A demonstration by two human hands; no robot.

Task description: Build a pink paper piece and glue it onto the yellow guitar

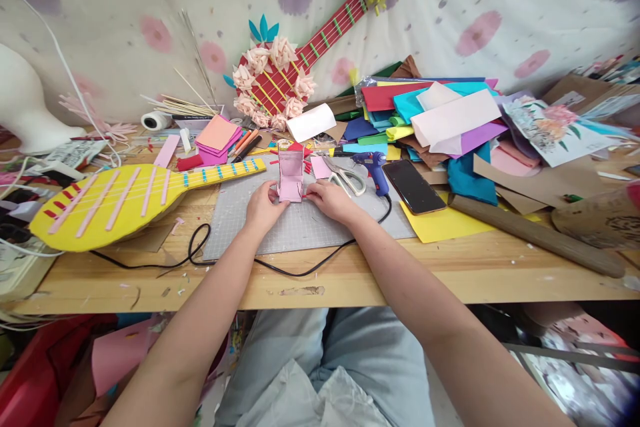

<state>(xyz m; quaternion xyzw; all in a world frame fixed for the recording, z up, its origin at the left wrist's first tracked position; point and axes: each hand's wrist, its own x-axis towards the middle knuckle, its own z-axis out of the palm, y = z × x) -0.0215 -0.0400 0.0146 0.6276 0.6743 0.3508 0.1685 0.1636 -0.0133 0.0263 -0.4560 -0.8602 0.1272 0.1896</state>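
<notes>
A small pink paper piece (291, 179), folded like a little chair or open box with an upright back, stands on the grey cutting mat (280, 237). My left hand (265, 208) grips its lower left side between thumb and fingers. At the lower right corner, my right hand (329, 200) has its fingertips pinched together on or beside a thin reddish bit too small to name. White-handled scissors (347, 180) and a blue glue gun (374, 170) lie just beyond my right hand.
A yellow paper lute (115, 203) lies left; a red flowered one (280, 83) leans behind. A black cord (300, 273) loops along the front. On the right are a phone (414, 185), a brown tube (535, 233) and piled coloured paper (450, 117).
</notes>
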